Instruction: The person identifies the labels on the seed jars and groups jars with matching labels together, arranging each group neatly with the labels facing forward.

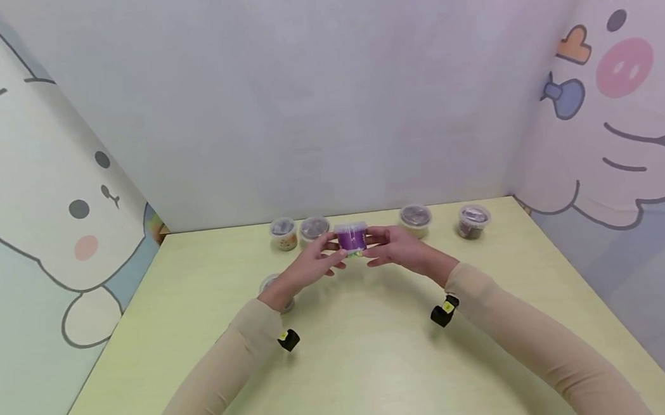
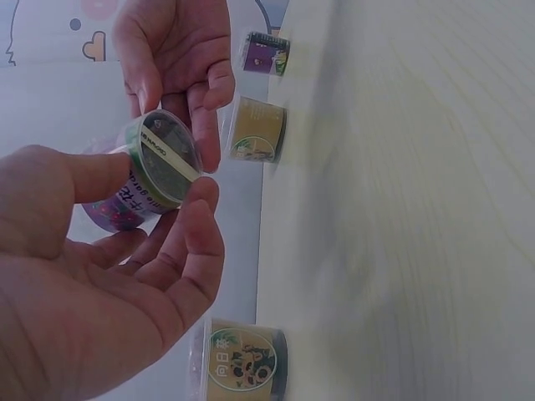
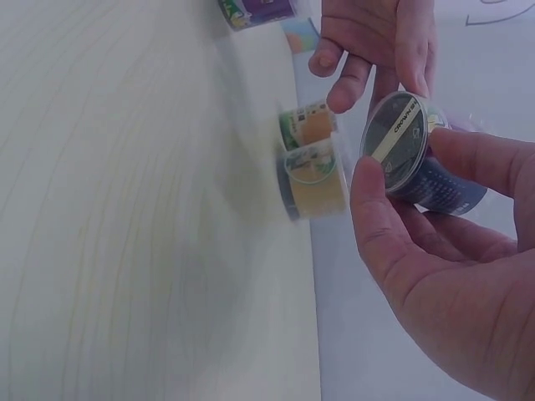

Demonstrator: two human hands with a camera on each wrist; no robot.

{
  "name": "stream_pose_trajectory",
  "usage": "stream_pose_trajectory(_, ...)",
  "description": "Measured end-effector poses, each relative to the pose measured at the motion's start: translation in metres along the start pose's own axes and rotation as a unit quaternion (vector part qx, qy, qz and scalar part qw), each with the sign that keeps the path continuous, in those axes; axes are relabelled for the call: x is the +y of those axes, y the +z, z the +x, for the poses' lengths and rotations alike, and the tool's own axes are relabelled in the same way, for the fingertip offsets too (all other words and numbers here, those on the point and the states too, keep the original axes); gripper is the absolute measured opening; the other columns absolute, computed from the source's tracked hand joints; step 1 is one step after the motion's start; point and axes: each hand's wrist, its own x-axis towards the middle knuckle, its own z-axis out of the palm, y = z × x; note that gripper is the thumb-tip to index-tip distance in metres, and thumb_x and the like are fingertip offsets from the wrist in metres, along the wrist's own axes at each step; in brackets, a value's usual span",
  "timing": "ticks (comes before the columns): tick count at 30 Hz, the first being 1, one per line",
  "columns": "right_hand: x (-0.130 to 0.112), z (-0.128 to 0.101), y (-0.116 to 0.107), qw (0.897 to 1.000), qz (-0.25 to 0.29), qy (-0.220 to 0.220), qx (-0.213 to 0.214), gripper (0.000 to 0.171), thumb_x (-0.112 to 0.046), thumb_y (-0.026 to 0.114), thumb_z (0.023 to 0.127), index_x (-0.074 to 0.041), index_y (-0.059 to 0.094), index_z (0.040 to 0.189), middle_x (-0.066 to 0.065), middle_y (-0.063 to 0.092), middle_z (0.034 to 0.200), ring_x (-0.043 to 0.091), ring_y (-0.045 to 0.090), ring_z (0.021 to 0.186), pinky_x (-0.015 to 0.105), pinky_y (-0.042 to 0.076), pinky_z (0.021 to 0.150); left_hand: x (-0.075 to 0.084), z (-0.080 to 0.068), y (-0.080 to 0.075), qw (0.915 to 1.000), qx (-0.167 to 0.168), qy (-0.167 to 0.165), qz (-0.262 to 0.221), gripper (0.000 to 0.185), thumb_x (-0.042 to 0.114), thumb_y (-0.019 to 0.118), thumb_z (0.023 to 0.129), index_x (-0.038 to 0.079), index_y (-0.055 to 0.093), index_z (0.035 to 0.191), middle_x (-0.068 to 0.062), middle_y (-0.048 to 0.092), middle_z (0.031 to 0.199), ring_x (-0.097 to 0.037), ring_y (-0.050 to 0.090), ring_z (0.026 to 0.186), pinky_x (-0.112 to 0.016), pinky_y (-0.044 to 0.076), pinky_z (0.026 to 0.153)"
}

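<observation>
A small clear tub with a purple label (image 1: 352, 238) is held a little above the pale yellow-green table (image 1: 364, 358), near its far edge. My left hand (image 1: 335, 255) pinches it from the left, thumb on the label and fingers curled under the base (image 2: 155, 171). My right hand (image 1: 376, 248) grips it from the right; in the right wrist view the thumb and a finger of that hand (image 3: 451, 276) clamp the tub (image 3: 418, 154), which lies tilted on its side. The tub's dark base with a pale strip faces both wrist cameras.
Several lidded tubs stand in a row along the table's back edge: two on the left (image 1: 283, 234) (image 1: 314, 227), two on the right (image 1: 415, 220) (image 1: 473, 221). Another tub (image 1: 271, 284) sits half hidden behind my left wrist. Cartoon-printed walls close three sides.
</observation>
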Motion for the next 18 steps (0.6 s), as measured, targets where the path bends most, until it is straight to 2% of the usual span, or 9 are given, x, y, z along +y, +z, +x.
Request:
stream_pose_trajectory(9, -0.0042, -0.0028, -0.0008, 1.000, 0.005, 0.001, -0.004, 0.071, -0.008, 0.069, 0.097, 0.002, 0.030, 0.156, 0.023, 0.043, 0.153, 0.035, 0.052, 0.133, 0.045, 0.054, 0.095, 0.0027, 0.0020, -0.0014, 1.0000, 0.003, 0.001, 0.001, 0.060, 0.030, 0.063, 0.102, 0.006, 0.038, 0.151, -0.016, 0.057, 0.133, -0.028, 0.069, 0.101, -0.053, 0.055, 0.089)
stream_pose_trajectory(18, -0.0059, -0.0066, 0.0038, 0.999, 0.022, 0.001, -0.023, 0.077, -0.011, 0.067, 0.098, -0.003, 0.022, 0.160, 0.021, 0.040, 0.156, 0.033, 0.050, 0.134, 0.060, 0.040, 0.107, 0.0059, -0.0041, -0.0009, 0.9999, 0.001, 0.012, 0.000, 0.057, 0.027, 0.066, 0.101, 0.005, 0.041, 0.147, -0.018, 0.056, 0.128, -0.030, 0.068, 0.099, -0.059, 0.053, 0.088)
